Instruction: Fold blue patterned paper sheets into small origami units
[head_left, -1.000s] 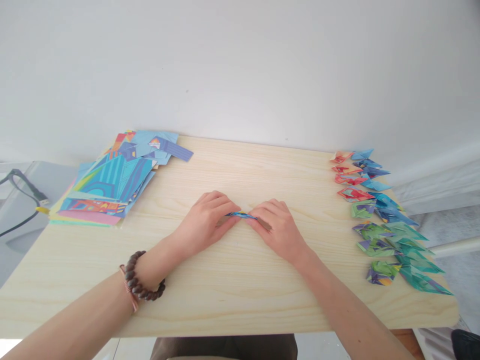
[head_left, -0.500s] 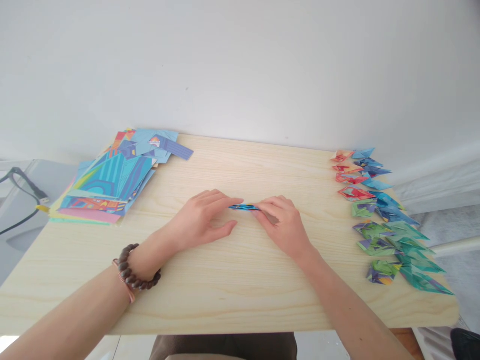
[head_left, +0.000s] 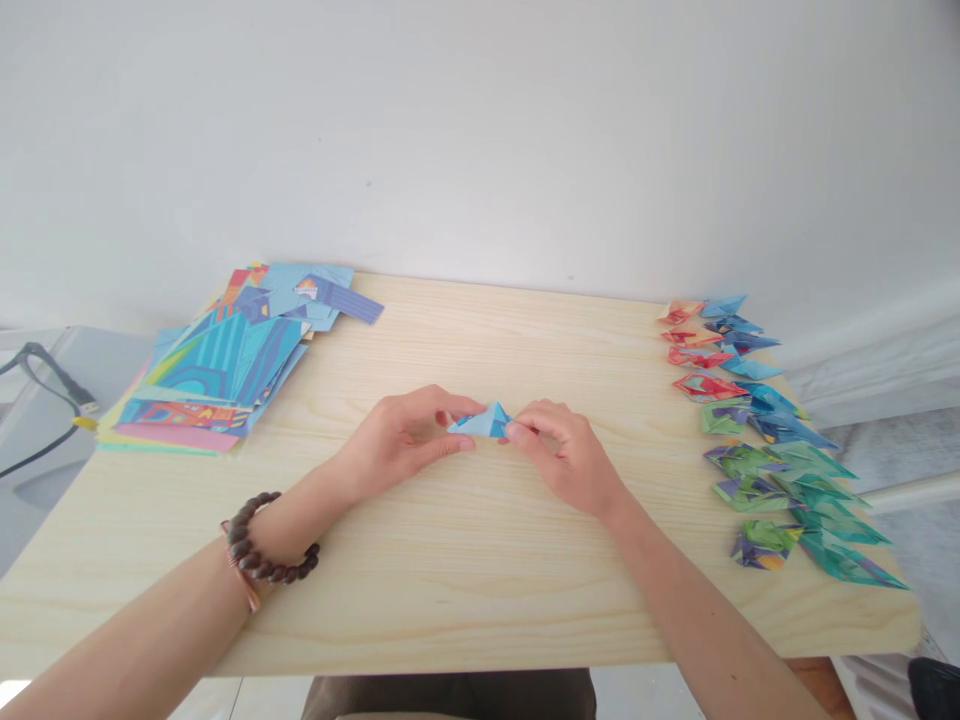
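A small folded blue paper piece (head_left: 486, 422) with a pale blue triangular peak is held between my hands over the middle of the table. My left hand (head_left: 409, 432) pinches its left end between thumb and fingers. At the opposite end, the thumb and fingers of my right hand (head_left: 564, 450) are closed on the paper. The fingertips cover both ends of the piece. A dark beaded bracelet (head_left: 259, 548) and a thin copper-coloured band circle my left wrist.
On the left of the wooden table (head_left: 465, 580) lies a loose stack of colourful printed paper sheets (head_left: 225, 350). Rows of folded paper pieces (head_left: 750, 400) in red, blue and green line the right side. A black cable (head_left: 56, 375) lies beyond the left edge. A wall stands behind.
The folded paper has turned from edge-on to showing its pale triangular face. My left thumb has closed in on it, where thumb and fingers were apart before.
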